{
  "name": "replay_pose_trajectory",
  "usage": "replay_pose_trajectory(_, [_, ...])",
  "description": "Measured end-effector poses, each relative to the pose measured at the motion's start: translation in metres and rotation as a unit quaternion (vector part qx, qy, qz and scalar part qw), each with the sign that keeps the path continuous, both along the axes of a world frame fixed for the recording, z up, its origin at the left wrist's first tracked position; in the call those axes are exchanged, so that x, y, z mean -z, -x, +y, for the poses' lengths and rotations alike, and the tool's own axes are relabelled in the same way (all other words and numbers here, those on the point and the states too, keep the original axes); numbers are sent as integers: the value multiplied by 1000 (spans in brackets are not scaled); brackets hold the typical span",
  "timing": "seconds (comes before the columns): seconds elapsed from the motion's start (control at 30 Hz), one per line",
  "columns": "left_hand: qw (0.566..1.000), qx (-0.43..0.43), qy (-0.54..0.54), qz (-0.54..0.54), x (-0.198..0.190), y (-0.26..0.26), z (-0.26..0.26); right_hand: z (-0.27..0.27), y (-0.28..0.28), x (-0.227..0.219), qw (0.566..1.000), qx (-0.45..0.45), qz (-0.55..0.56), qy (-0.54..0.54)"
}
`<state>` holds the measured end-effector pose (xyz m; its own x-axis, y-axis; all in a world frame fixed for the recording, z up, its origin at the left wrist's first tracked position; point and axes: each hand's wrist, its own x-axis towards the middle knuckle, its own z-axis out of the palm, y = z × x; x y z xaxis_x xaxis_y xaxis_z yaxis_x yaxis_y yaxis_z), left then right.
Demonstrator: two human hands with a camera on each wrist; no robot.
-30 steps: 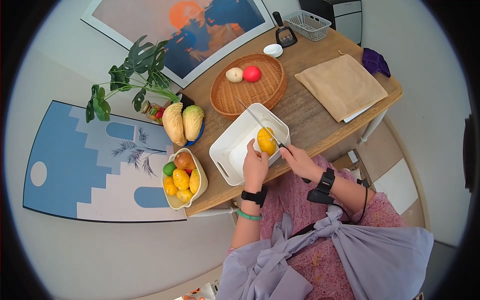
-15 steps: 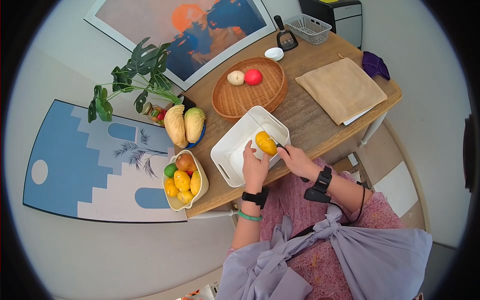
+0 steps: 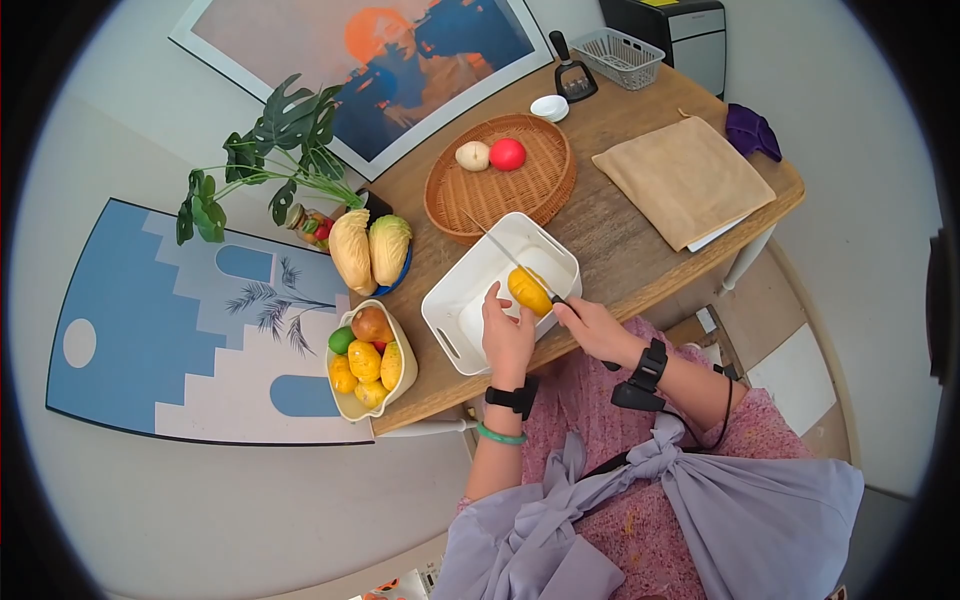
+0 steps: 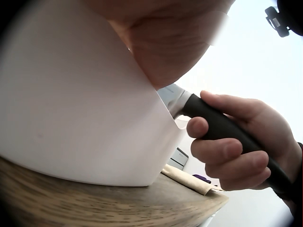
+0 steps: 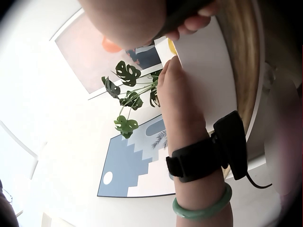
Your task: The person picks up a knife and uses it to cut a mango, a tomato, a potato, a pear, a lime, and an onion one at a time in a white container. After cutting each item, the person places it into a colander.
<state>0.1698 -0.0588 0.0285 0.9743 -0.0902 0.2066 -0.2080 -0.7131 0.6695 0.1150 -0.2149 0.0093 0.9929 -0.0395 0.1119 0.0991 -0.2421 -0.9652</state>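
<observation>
My left hand holds a yellow oval fruit over a white tub, its thumb and index finger at the fruit's near left side. Its other fingers are hidden. In my right hand I grip a knife by its black handle, fingers wrapped round it in the left wrist view. The knife's long blade crosses the fruit's right side and points toward the wicker tray. In the right wrist view the left hand reaches over the tub's rim, with a sliver of yellow fruit beyond it.
A cream basket of fruit stands at the table's left corner, near two cabbages. Behind the tub is a wicker tray with a pale round item and a red one. A tan cloth bag lies on the right.
The fruit has turned in the left hand and shifted slightly left. The right hand keeps its grip on the knife, whose blade now lies along the fruit's right side.
</observation>
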Motion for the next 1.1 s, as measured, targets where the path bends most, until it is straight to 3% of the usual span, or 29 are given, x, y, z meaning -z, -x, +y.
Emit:
replay_pose_trajectory(0.53, [1000,-8,-22,4,1,3,0,2,7,3,999,34,-21,-20])
replay_pose_trajectory(0.67, [1000,3,-19,17,-2,5,-2,-3,9,-2,1000,4,21,-6])
replay_pose_trajectory(0.77, [1000,-4,1,-30,-7,6,-3,-3,5,4,1000,11,15,0])
replay_pose_trajectory(0.83, [981,64,-38,-179,-4,5,-1,-2,6,1,1000,13,4,-5])
replay_pose_trajectory(0.97, [981,97,-74,-152,-3,6,1,-3,9,-8,1000,5,16,-14])
replay_pose_trajectory(1.1, [984,60,-62,-153,2,3,0,-5,5,-1,1000,11,11,4])
